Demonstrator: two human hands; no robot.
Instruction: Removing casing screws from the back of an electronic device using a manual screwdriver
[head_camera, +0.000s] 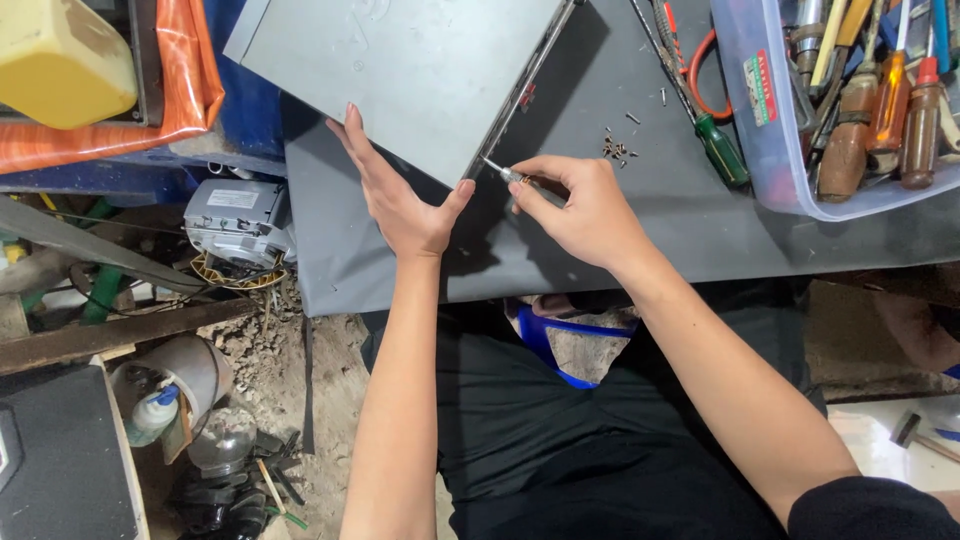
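Note:
My left hand (400, 195) lies flat against the near corner of a grey metal case (400, 70), thumb hooked around its edge. My right hand (580, 205) grips a small screwdriver (505, 172) whose tip points at the side edge of the case. Both rest on a grey work table (620, 220). A small pile of loose screws (617, 148) lies just beyond my right hand.
A clear plastic bin (770, 120) full of screwdrivers and other tools stands at the right. A green-handled screwdriver (720, 148) lies beside it. A yellow container (60, 60), orange sheet and a grey motor unit (238, 220) sit at the left above a cluttered dirt floor.

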